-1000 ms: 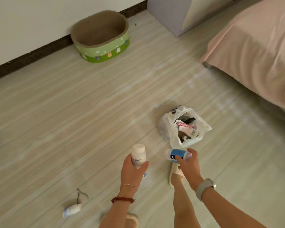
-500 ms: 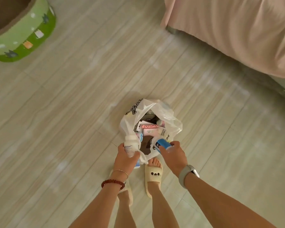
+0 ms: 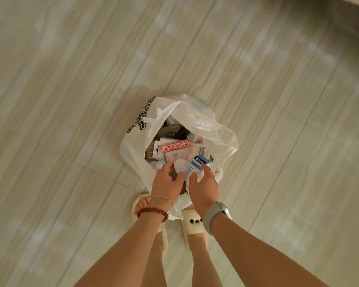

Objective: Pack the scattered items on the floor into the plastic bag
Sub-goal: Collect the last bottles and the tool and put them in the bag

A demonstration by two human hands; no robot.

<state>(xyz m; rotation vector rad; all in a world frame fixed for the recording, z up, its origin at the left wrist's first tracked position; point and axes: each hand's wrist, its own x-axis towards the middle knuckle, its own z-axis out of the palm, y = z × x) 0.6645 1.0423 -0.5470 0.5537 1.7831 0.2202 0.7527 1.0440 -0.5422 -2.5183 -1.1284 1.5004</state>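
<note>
Both over mouth of white crinkled plastic bag (image 3: 137, 154): right hand (image 3: 203, 186) gripping blue-labelled white bottle (image 3: 192, 165), long axis tilted up-left; left hand (image 3: 166, 183) grip unclear.

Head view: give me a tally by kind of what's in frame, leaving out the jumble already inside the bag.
Plastic bag: 1
Hands: 2, left hand and right hand
Blue-label bottle: 1, in the right hand's grip
Slippers: 2, left slipper and right slipper
Bracelets: 2, red bead bracelet and thin chain bracelet
Watch: 1
Total: 9
</note>
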